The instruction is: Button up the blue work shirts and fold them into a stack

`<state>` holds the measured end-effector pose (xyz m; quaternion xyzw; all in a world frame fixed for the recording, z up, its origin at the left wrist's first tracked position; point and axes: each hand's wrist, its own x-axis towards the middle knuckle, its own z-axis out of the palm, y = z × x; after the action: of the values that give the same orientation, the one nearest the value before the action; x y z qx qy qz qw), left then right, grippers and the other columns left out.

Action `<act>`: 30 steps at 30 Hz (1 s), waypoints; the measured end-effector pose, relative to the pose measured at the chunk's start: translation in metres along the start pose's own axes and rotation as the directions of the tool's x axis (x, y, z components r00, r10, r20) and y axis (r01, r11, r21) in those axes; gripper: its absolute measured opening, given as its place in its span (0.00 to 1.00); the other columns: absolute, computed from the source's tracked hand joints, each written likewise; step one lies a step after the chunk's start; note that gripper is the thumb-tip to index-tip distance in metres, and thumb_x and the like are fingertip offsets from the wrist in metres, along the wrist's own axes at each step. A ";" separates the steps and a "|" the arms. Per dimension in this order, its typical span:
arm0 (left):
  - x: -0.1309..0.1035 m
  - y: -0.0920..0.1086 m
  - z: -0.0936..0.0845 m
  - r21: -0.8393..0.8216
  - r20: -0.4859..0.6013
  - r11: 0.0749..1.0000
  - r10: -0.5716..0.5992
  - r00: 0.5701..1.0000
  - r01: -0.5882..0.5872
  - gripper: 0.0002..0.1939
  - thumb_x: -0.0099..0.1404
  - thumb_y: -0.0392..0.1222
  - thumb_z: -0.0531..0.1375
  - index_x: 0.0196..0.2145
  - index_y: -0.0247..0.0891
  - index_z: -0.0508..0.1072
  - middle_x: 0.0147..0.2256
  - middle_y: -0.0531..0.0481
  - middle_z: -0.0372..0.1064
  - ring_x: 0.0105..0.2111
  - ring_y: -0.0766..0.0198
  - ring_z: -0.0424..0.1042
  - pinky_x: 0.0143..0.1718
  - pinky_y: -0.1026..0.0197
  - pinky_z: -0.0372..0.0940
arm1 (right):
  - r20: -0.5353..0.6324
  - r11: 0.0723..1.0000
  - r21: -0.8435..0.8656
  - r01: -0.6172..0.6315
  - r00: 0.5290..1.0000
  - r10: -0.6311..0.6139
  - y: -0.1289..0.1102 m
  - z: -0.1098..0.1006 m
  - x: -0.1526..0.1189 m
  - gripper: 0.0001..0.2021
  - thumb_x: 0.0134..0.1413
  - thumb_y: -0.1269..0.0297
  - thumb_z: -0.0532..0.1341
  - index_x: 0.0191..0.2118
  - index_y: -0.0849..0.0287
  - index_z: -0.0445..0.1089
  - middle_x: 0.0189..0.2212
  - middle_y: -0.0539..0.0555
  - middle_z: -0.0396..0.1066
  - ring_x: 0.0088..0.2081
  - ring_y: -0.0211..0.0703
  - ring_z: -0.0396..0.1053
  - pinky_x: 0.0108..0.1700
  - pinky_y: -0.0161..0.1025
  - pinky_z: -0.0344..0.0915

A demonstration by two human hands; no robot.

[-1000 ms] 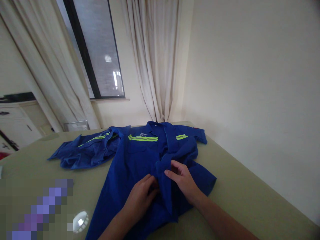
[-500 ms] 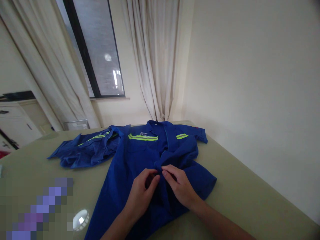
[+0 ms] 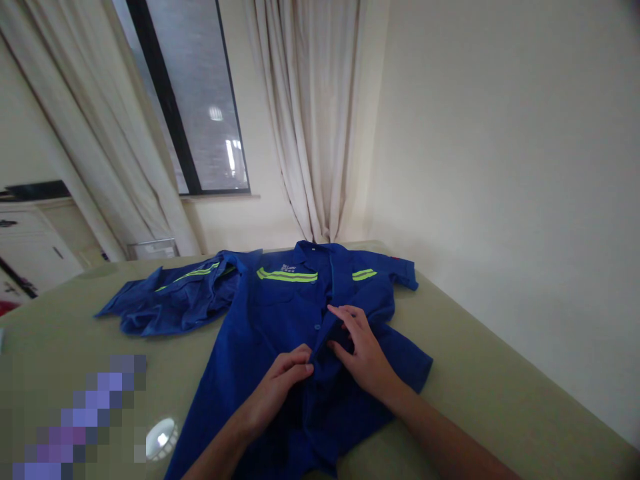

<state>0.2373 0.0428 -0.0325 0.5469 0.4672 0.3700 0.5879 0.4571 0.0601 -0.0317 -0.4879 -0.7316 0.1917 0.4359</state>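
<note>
A blue short-sleeved work shirt [image 3: 280, 313] with yellow-green reflective bands lies spread on the table, collar away from me. Its front is partly undone, and a button shows on the near placket. My left hand [image 3: 283, 380] is closed, thumb and fingertips pinching the shirt's front edge. Just right of it, my right hand [image 3: 363, 350] touches the other front flap, its thumb and forefinger apart. Whether cloth is caught between the right hand's other fingers is hidden.
Another blue garment [image 3: 180, 300] with a reflective stripe lies crumpled left of the shirt. The greenish table [image 3: 500, 393] runs along a wall at right. A round shiny white object [image 3: 161, 438] is at the lower left, beside a pixelated patch. Curtains and a window stand behind.
My right hand has moved up along the front flap and its fingers have spread. My left hand has shifted slightly down and left. The front edge is now lifted, uncovering a button.
</note>
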 end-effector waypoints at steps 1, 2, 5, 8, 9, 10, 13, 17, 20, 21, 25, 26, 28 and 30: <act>-0.001 0.002 -0.001 0.030 0.049 0.999 0.022 0.999 -0.023 0.12 0.56 0.52 0.65 0.32 0.42 0.77 0.44 0.48 0.72 0.48 0.54 0.68 0.52 0.58 0.62 | 0.024 0.999 -0.036 0.005 1.000 -0.004 0.004 -0.002 0.002 0.24 0.60 0.68 0.62 0.61 0.48 0.67 0.60 0.57 0.61 0.52 0.48 0.67 0.58 0.47 0.64; -0.001 0.004 -0.002 0.073 0.101 0.996 0.048 0.994 -0.055 0.11 0.57 0.52 0.65 0.30 0.42 0.76 0.44 0.49 0.71 0.47 0.55 0.67 0.52 0.58 0.61 | 0.051 0.997 -0.077 0.013 0.999 -0.009 0.007 -0.003 0.004 0.19 0.61 0.69 0.60 0.57 0.50 0.70 0.58 0.56 0.62 0.51 0.47 0.67 0.58 0.47 0.63; -0.001 0.010 -0.002 0.203 0.241 0.965 0.115 0.964 -0.166 0.10 0.60 0.48 0.60 0.25 0.41 0.70 0.40 0.51 0.68 0.44 0.58 0.67 0.51 0.59 0.60 | 0.121 0.970 -0.239 0.051 0.992 -0.023 0.012 -0.009 0.010 0.10 0.63 0.72 0.58 0.45 0.53 0.74 0.49 0.55 0.71 0.50 0.49 0.67 0.55 0.46 0.63; -0.001 0.011 0.002 0.294 0.292 0.924 0.157 0.943 -0.245 0.11 0.62 0.43 0.57 0.23 0.40 0.65 0.38 0.52 0.66 0.40 0.61 0.66 0.46 0.61 0.61 | 0.095 0.905 -0.424 0.036 0.995 0.005 0.015 -0.017 0.015 0.10 0.63 0.70 0.59 0.49 0.54 0.72 0.48 0.56 0.73 0.50 0.52 0.68 0.52 0.47 0.62; -0.002 0.010 0.005 0.333 0.278 0.907 0.169 0.946 -0.260 0.13 0.64 0.43 0.56 0.23 0.40 0.65 0.36 0.52 0.65 0.38 0.62 0.66 0.43 0.61 0.61 | 0.080 0.878 -0.478 0.016 0.996 0.025 0.016 -0.020 0.017 0.12 0.63 0.69 0.59 0.51 0.54 0.70 0.48 0.57 0.74 0.49 0.52 0.69 0.52 0.47 0.62; -0.002 0.009 0.008 0.377 0.245 0.889 0.177 0.953 -0.262 0.14 0.65 0.45 0.56 0.23 0.40 0.65 0.33 0.53 0.65 0.35 0.62 0.66 0.39 0.62 0.60 | 0.069 0.851 -0.525 -0.003 0.997 0.046 0.017 -0.024 0.018 0.13 0.64 0.69 0.59 0.53 0.55 0.69 0.47 0.58 0.74 0.49 0.53 0.69 0.51 0.47 0.63; -0.003 0.004 0.020 0.470 0.065 0.857 0.203 0.977 -0.209 0.13 0.68 0.54 0.57 0.34 0.42 0.70 0.27 0.57 0.64 0.28 0.63 0.64 0.31 0.63 0.57 | 0.098 0.797 -0.604 0.005 0.993 0.069 0.022 -0.033 0.023 0.11 0.65 0.70 0.57 0.50 0.56 0.70 0.44 0.57 0.76 0.47 0.52 0.71 0.49 0.45 0.62; 0.002 -0.001 0.024 0.457 -0.046 0.865 0.257 0.965 -0.208 0.16 0.73 0.55 0.51 0.38 0.42 0.71 0.27 0.57 0.65 0.28 0.64 0.64 0.32 0.63 0.56 | 0.150 0.749 -0.662 0.043 0.986 0.076 0.025 -0.047 0.028 0.09 0.68 0.68 0.55 0.44 0.54 0.73 0.40 0.55 0.78 0.45 0.50 0.72 0.46 0.43 0.59; 0.007 -0.006 0.017 0.298 -0.068 0.934 0.226 0.972 -0.197 0.21 0.73 0.59 0.50 0.31 0.40 0.68 0.28 0.57 0.61 0.29 0.65 0.62 0.32 0.64 0.57 | 0.094 0.669 -0.742 -0.043 0.982 0.167 0.029 -0.055 0.028 0.08 0.68 0.65 0.56 0.44 0.55 0.73 0.36 0.56 0.78 0.41 0.52 0.73 0.44 0.44 0.58; 0.008 -0.008 0.015 0.225 -0.051 0.957 0.197 0.979 -0.181 0.22 0.72 0.60 0.51 0.32 0.40 0.67 0.27 0.57 0.60 0.29 0.66 0.60 0.31 0.64 0.56 | 0.087 0.655 -0.753 -0.060 0.978 0.190 0.030 -0.056 0.027 0.08 0.68 0.66 0.56 0.45 0.55 0.73 0.36 0.56 0.78 0.40 0.52 0.74 0.44 0.43 0.58; 0.002 -0.010 0.014 0.091 0.247 0.988 0.102 0.964 -0.128 0.19 0.69 0.59 0.57 0.35 0.39 0.67 0.27 0.58 0.61 0.27 0.69 0.58 0.29 0.66 0.55 | 0.089 0.692 -0.720 -0.041 0.984 0.151 0.040 -0.052 0.024 0.10 0.66 0.70 0.55 0.47 0.56 0.72 0.41 0.56 0.76 0.44 0.50 0.73 0.46 0.41 0.59; -0.002 -0.009 0.016 0.125 0.313 0.982 0.094 0.945 -0.139 0.16 0.68 0.56 0.60 0.36 0.39 0.68 0.28 0.58 0.63 0.27 0.69 0.60 0.30 0.66 0.55 | 0.082 0.709 -0.705 -0.029 0.989 0.122 0.042 -0.050 0.025 0.11 0.66 0.71 0.55 0.48 0.56 0.72 0.42 0.56 0.75 0.46 0.49 0.72 0.48 0.41 0.60; -0.008 -0.006 0.019 0.261 0.371 0.944 0.097 0.924 -0.204 0.11 0.64 0.49 0.64 0.36 0.40 0.70 0.30 0.57 0.68 0.31 0.67 0.65 0.35 0.65 0.58 | 0.096 0.731 -0.683 0.005 0.992 0.084 0.043 -0.045 0.031 0.13 0.68 0.70 0.53 0.51 0.55 0.72 0.43 0.57 0.75 0.47 0.49 0.71 0.50 0.40 0.60; -0.014 -0.001 0.022 0.411 0.369 0.872 0.108 0.923 -0.267 0.09 0.61 0.45 0.66 0.37 0.42 0.73 0.34 0.56 0.72 0.37 0.63 0.69 0.41 0.63 0.60 | 0.127 0.733 -0.681 0.011 0.986 0.103 0.038 -0.037 0.045 0.16 0.70 0.68 0.52 0.56 0.54 0.70 0.44 0.58 0.75 0.47 0.50 0.72 0.50 0.42 0.61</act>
<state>0.2539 0.0234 -0.0327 0.7669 0.3777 0.2084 0.4752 0.5019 0.1114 -0.0182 -0.6146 -0.7705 -0.0401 0.1641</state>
